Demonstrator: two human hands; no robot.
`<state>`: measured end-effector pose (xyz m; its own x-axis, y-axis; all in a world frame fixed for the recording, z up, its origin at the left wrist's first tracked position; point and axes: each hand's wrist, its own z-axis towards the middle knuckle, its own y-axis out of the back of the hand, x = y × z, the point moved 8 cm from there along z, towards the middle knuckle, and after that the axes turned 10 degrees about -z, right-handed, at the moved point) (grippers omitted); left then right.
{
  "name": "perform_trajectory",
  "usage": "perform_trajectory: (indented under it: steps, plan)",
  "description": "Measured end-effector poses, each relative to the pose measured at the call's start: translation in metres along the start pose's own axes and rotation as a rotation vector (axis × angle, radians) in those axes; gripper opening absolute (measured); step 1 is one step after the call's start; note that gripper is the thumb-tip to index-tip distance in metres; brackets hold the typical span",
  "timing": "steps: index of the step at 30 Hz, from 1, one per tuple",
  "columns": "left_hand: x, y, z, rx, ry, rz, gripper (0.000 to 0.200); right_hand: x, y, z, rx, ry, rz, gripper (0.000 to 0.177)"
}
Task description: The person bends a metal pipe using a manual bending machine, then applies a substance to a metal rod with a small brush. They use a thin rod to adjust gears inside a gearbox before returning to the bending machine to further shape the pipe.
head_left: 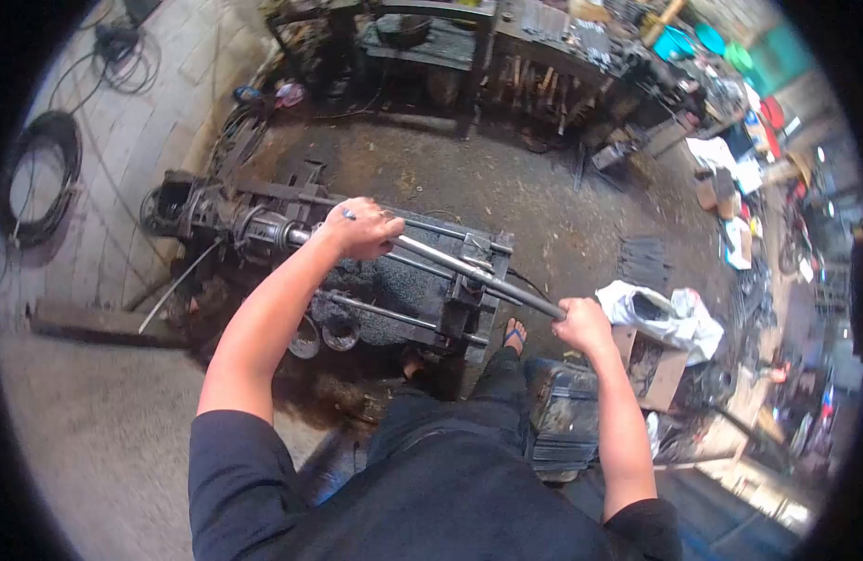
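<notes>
A long metal pipe (492, 279) slopes across a low, greasy machine (385, 290), running from its clamp-like head (263, 227) on the left to its lower right. My left hand (361, 229) is closed over the pipe near that head, with a small blue spot at one finger. Out past the machine's right end, my right hand (584, 327) wraps round the far end of the pipe. Two thinner guide rods (385, 310) lie along the machine bed. Below them, round metal cups (340, 334) sit at the near side of the machine.
A stack of dark flat pieces (564, 421) stands by my right leg. White sacking (661, 318) and a cardboard box (651, 369) lie beyond it. Flat dark blades (644, 262) rest on the floor. A workbench (553, 47) lines the back; a coiled hose (41, 178) lies left.
</notes>
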<state>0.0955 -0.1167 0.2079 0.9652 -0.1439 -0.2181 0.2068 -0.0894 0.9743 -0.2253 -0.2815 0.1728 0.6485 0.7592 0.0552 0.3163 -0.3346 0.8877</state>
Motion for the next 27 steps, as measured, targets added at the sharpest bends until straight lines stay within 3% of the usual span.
perform_trajectory:
  steps: [1,3,5,7,14,20,27]
  plan:
    - [-0.005,0.007,-0.003,-0.071,-0.039,-0.058,0.023,0.002,0.006,-0.005,-0.103,-0.063,-0.036,0.022]
    - [-0.002,0.001,-0.005,0.028,0.009,-0.07,0.021,0.008,0.017,-0.014,-0.159,-0.211,-0.052,0.023]
    - [0.016,-0.003,-0.006,0.073,0.237,-0.022,0.025,0.017,0.025,-0.02,-0.183,-0.272,-0.064,0.024]
    - [0.022,-0.007,-0.008,0.08,0.242,-0.012,0.021,0.021,0.031,-0.023,-0.205,-0.327,-0.078,0.024]
    - [0.032,-0.014,-0.013,-0.035,0.271,0.039,0.019,0.027,0.035,-0.023,-0.168,-0.311,-0.083,0.025]
    - [0.026,-0.013,-0.008,0.202,0.285,0.035,0.031,0.024,0.029,-0.024,-0.277,-0.272,-0.12,0.028]
    - [0.031,-0.017,-0.006,0.242,0.224,0.006,0.031,0.023,0.034,-0.024,-0.233,-0.327,-0.113,0.029]
